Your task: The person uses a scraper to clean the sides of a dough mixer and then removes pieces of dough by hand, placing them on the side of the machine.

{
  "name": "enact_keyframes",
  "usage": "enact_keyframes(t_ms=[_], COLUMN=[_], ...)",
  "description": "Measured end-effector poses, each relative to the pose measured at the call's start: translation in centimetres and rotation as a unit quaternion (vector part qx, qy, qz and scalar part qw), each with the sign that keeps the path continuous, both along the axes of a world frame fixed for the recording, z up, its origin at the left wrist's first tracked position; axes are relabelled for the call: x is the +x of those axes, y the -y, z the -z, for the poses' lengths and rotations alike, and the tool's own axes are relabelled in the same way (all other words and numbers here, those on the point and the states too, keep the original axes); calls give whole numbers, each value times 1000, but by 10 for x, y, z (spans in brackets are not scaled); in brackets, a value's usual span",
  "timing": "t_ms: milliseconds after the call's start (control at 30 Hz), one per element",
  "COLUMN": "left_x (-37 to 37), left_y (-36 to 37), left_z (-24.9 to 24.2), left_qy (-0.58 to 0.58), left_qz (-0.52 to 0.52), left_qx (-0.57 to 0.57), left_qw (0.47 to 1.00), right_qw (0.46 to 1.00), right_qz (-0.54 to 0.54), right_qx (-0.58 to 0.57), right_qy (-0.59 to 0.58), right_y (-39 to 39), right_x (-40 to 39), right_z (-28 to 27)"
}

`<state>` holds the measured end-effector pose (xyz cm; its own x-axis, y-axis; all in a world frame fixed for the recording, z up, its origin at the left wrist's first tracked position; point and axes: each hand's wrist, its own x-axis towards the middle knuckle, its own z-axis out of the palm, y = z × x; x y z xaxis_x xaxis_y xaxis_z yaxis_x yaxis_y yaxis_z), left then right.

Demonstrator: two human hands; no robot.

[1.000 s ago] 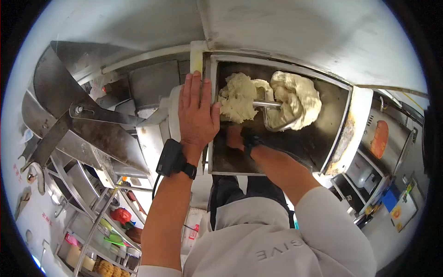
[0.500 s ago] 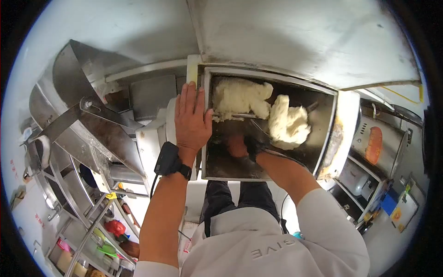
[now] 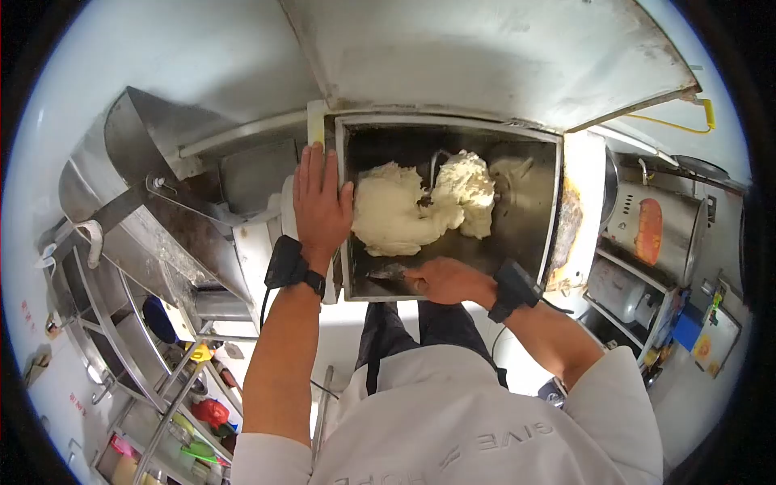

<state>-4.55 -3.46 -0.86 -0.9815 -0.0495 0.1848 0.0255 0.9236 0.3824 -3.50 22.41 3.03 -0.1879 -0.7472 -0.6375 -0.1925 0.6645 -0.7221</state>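
A pale dough mass (image 3: 396, 212) lies in the metal mixer tub (image 3: 554, 206), lumped around a bent metal mixing bar (image 3: 428, 179). My left hand (image 3: 322, 206) rests flat on the tub's left edge, fingers stretched out, holding nothing. Low inside the tub, by its near wall, my right hand (image 3: 451, 281) is closed around what looks like a scraper (image 3: 388, 272). Its flat greyish blade juts out to the left, below the dough and apart from it; the handle is hidden in my fist.
A large white lid (image 3: 485, 56) stands raised behind the tub. To the left is a slanted stainless-steel machine (image 3: 162, 218), with a metal rack (image 3: 153, 388) below it. At the right, shelves hold a grey cylinder (image 3: 618, 291). A yellow handle (image 3: 709, 115) hangs at the upper right.
My right hand has come up from deep in the tub to its near wall, bringing the scraper into view. The dough has shifted and joined into one mass. My left hand stays on the edge.
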Motion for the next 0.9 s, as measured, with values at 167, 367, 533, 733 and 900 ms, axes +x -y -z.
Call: enact_keyframes(t_ms=[167,367,533,733,900], left_x=[0,-1,-2,-2,-2], left_y=[0,-1,1,-1,1], left_z=[-1,-3,-2,-1,1], left_qy=[9,16,17,25,25], left_qz=[3,-3,-3,0,-2], left_qx=[3,3,-6,-5,-3], left_qw=[1000,1000,1000,1000,1000], right_qw=[997,989,989,863,764], right_qz=[-73,-32,-78,295,339], right_qx=[31,133,111,126,80], right_qy=[-14,-51,-63,391,543], right_y=[19,58,49,19,18], right_x=[-2,27,42,-15,-9], right_z=[12,69,171,20,44])
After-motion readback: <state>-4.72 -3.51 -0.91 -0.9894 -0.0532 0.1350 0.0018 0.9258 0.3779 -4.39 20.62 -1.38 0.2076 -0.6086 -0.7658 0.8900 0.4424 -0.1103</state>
